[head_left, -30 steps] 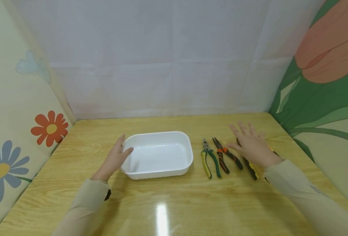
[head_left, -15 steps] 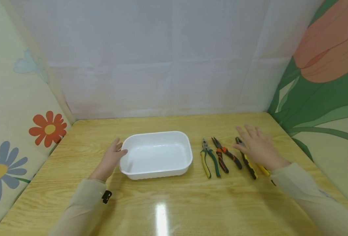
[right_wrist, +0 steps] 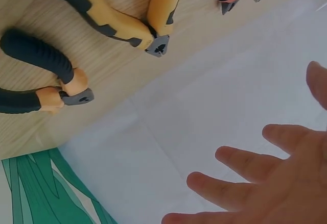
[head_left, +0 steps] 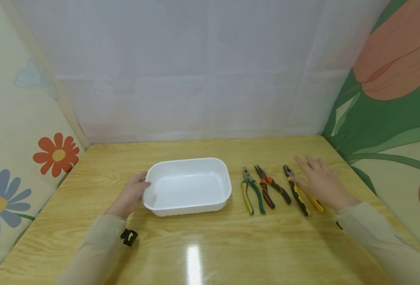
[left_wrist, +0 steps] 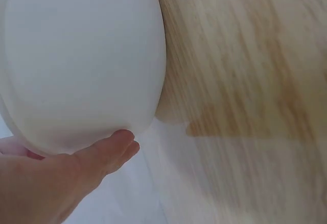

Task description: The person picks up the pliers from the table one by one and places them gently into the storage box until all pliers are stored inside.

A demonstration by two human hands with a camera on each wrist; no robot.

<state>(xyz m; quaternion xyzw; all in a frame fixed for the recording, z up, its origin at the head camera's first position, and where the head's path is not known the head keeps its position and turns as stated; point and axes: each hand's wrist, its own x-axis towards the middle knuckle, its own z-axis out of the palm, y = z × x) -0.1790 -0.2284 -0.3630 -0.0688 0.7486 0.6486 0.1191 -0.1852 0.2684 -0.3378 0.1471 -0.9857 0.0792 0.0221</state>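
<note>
A white plastic tub (head_left: 192,190) stands on the table. My left hand (head_left: 129,196) grips its left end; in the left wrist view the fingers (left_wrist: 110,150) lie on the outer wall while the thumb passes over the rim. My right hand (head_left: 325,182) hovers with fingers spread, holding nothing. Nearest to it are yellow-and-black pliers (head_left: 295,192). Further left lie needle-nose pliers (head_left: 268,184) with black-and-orange handles and combination pliers (head_left: 249,190) with yellow-and-green handles. Another pair of pliers (right_wrist: 74,83), orange and black, shows in the right wrist view; the right hand and sleeve hide it from the head view.
The wooden table (head_left: 160,253) meets a white cloth backdrop (head_left: 206,79) at its far edge. Flower-printed panels stand along the left (head_left: 14,118) and right (head_left: 384,118) sides. A dark strap (head_left: 128,237) is at the left cuff.
My right hand has drawn right, uncovering more of the yellow-and-black pliers. The left hand has moved slightly left and its thumb has come in onto the tub's rim. The pliers have not visibly shifted.
</note>
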